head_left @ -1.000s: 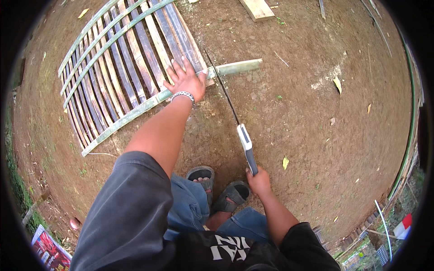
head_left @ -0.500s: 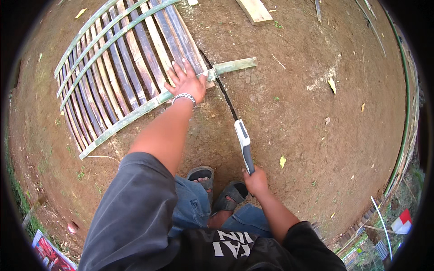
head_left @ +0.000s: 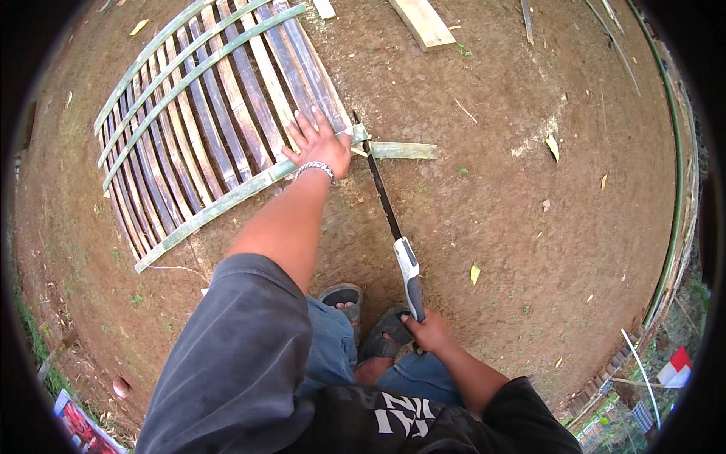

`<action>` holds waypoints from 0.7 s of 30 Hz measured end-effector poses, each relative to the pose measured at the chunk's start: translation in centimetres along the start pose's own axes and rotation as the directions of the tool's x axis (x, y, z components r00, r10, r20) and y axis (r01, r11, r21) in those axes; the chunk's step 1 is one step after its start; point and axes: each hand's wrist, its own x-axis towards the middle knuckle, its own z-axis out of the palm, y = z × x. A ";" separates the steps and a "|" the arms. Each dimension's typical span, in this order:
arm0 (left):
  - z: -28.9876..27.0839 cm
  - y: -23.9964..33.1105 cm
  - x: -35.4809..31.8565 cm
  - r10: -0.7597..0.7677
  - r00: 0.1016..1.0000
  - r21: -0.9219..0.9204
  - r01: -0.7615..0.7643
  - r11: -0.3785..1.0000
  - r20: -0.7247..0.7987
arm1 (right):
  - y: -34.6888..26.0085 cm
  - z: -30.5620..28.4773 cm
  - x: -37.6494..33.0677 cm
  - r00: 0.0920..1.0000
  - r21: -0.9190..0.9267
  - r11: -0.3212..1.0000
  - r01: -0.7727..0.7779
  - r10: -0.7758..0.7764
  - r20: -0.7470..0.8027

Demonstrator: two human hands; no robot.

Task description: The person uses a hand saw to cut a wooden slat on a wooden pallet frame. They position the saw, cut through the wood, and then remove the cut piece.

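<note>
A bamboo slat panel [head_left: 238,91] lies on the ground at upper left, with long slats and green cross strips. My left hand [head_left: 321,150], fingers spread, presses flat on its near right corner, over the nearest green bamboo strip [head_left: 215,200]. My right hand [head_left: 427,331] grips the grey and white handle of a hand saw [head_left: 407,261]. The saw's dark blade points away from me, just right of the panel's corner. Beyond the blade lies the short strip end [head_left: 404,150], out of line with the strip; whether a splinter still joins them, I cannot tell.
Brown dirt ground [head_left: 514,227] surrounds the panel. A wooden plank [head_left: 423,26] lies at the top, with thin sticks [head_left: 616,45] at upper right. Pale sawdust [head_left: 541,140] and dry leaves are scattered at right. My sandalled feet [head_left: 386,333] stand close below the saw.
The saw has come back toward me in my right hand. The strip's right end has dropped out of line with the rest. My left hand stays pressed on the panel's corner.
</note>
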 end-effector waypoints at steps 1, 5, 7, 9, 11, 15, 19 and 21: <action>-0.2 0.7 -0.1 0.011 1.000 -0.010 -0.010 1.000 0.023 | 3.1 1.9 1.0 0.998 0.091 0.995 0.026 -0.030 0.048; -1.4 0.5 -0.5 0.014 0.992 -0.010 -0.013 1.000 0.122 | -2.0 4.0 -3.4 0.982 0.460 0.888 -0.009 -0.079 0.173; -2.1 0.7 -0.7 0.022 0.987 -0.013 -0.021 1.000 0.156 | -1.7 5.4 -3.7 0.955 0.654 0.756 -0.030 -0.171 0.242; -2.1 0.6 -0.6 0.025 0.985 -0.012 -0.024 1.000 0.168 | -1.9 5.4 -3.4 0.928 0.736 0.674 -0.055 -0.238 0.287; -1.5 0.0 -0.1 0.020 0.988 0.023 -0.024 0.999 0.154 | -3.4 5.2 -3.0 0.946 0.681 0.732 -0.012 -0.213 0.246; -1.5 -0.1 -0.1 0.044 0.986 0.023 -0.049 0.999 0.161 | -4.6 5.5 -1.6 0.989 0.322 0.935 0.151 -0.140 -0.057; -2.5 0.3 -1.1 0.069 0.985 0.051 -0.078 0.996 0.157 | -1.4 4.4 0.2 0.987 0.435 0.890 0.136 -0.158 0.015; -2.0 0.1 -1.1 0.073 0.989 0.049 -0.080 0.996 0.132 | 0.1 1.3 -0.1 0.961 0.591 0.807 0.012 -0.174 0.217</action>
